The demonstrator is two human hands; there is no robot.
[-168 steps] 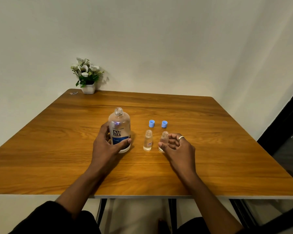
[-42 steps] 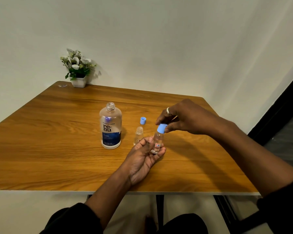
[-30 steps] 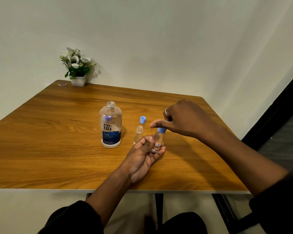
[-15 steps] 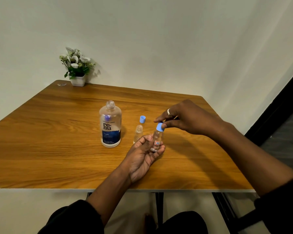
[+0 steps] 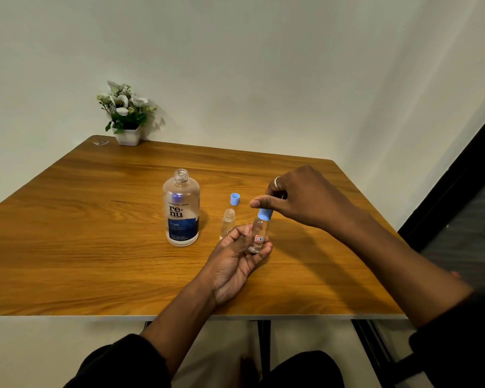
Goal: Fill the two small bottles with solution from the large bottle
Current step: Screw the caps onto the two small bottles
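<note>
The large clear bottle (image 5: 182, 210) with a blue label stands uncapped left of centre on the wooden table (image 5: 95, 247). My left hand (image 5: 237, 254) holds a small clear bottle (image 5: 258, 236) upright by its lower part. A blue cap (image 5: 264, 214) sits on that bottle's neck, and my right hand (image 5: 300, 198) pinches the cap from above. The second small bottle (image 5: 228, 221) stands open on the table just behind my left hand. Its loose blue cap (image 5: 235, 199) lies a little further back.
A small white pot of white flowers (image 5: 126, 116) stands at the table's far left corner by the wall. The table's near edge runs just below my left wrist. A dark frame rises at the right.
Since 5.6 s ago my left hand left the large bottle and took up a small bottle, and my right hand put a blue cap on it. Over the last second my right fingers keep shifting on the cap.
</note>
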